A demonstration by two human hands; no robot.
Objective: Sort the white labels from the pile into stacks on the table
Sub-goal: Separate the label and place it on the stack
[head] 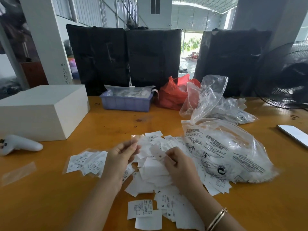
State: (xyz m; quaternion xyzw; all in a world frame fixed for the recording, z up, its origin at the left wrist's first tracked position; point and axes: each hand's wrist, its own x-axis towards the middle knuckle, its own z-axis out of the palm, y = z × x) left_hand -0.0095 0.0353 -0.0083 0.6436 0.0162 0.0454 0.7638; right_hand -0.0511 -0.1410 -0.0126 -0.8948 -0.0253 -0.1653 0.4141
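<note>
Pile: the white labels (155, 170) lie in a loose heap on the table (50, 197), right under both hands and spilling toward the person.
Label in hand: a single label (157, 154) is pinched at the fingers of the right hand (176, 165); its long axis runs up and to the left, toward the left hand.
Left hand: the left hand (121, 157) is raised just above the pile, fingers curled round a thin clear piece (135, 139) that is blurred; I cannot tell whether it is a label or a sleeve.
Key relation: the held label sits between the two hands, nearer the right, while the sorted stack (86, 161) lies to the left, just beside the left wrist.
Other stack: more printed labels (141, 208), marked XS, S and M, sit near the table's front edge, between the forearms.
Nearer hand: the left is closer to the left stack, so a handover or a reach across the pile seems likely.
Pose: both palms face inward, wrists low, forearms angled in from the bottom edge.
Nearby: a printed plastic bag (230, 155) of labels touches the pile on the right.
Risk: the labels are thin and light, so two may cling together.
</note>
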